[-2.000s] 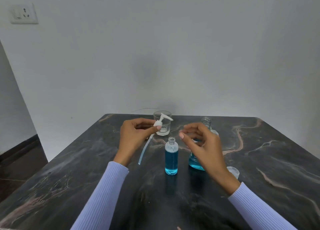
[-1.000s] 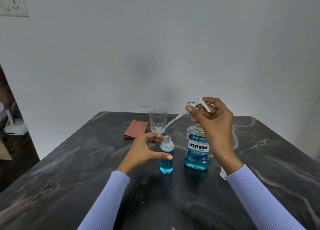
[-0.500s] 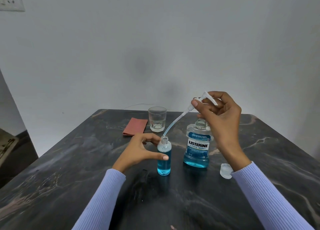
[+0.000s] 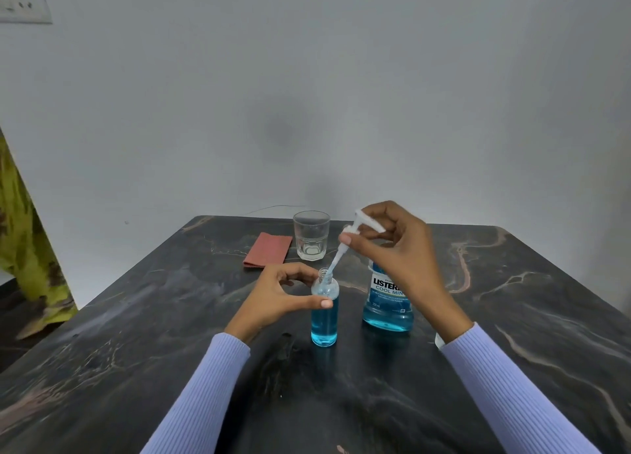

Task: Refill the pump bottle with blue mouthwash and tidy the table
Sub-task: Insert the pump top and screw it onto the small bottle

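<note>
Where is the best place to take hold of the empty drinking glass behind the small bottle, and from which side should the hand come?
Grip the drinking glass around its side wall, about mid-height, probably reaching from the near left. It stands upright with its mouth open, so the wall offers a full wrap. The red cloth lies low on its left, while the right hand and mouthwash bottle crowd its right.

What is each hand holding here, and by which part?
The right hand pinches the white pump head at its top, its tube entering the small bottle. The left hand grips that bottle near its shoulder.
</note>
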Tool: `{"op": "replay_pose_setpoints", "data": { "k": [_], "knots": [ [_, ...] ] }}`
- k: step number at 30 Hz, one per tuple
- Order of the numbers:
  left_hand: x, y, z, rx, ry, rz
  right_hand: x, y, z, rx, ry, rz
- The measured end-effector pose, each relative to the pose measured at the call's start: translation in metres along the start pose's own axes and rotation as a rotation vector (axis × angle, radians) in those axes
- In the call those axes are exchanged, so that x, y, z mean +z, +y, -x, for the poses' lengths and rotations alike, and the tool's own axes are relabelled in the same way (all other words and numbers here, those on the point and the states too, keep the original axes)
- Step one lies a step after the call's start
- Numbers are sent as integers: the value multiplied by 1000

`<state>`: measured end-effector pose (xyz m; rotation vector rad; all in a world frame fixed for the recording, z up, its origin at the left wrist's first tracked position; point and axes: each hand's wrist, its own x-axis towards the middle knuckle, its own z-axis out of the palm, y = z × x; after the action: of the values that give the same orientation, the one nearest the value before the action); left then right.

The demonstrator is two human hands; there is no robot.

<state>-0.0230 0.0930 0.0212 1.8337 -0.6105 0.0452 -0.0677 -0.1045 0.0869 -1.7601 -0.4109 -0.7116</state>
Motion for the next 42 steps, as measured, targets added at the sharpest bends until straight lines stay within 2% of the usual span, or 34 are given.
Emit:
{"op": "replay_pose_setpoints", "data": {
  "k": [9,14,24,38,42],
  "knots": [
    [1,-1,2,46,15,-4,23,14,21,-42,-176,133],
    [0,-2,1,63,-7,-15,26,19,30,-31,-218,151],
    [0,-1,1,49,-1,-25,26,24,35,22,-126,130],
    [2,0,3,58,12,-2,30,22,41,39,-121,113],
    [1,0,3,75,7,-8,29,21,41,19,-62,127]
  ]
}}
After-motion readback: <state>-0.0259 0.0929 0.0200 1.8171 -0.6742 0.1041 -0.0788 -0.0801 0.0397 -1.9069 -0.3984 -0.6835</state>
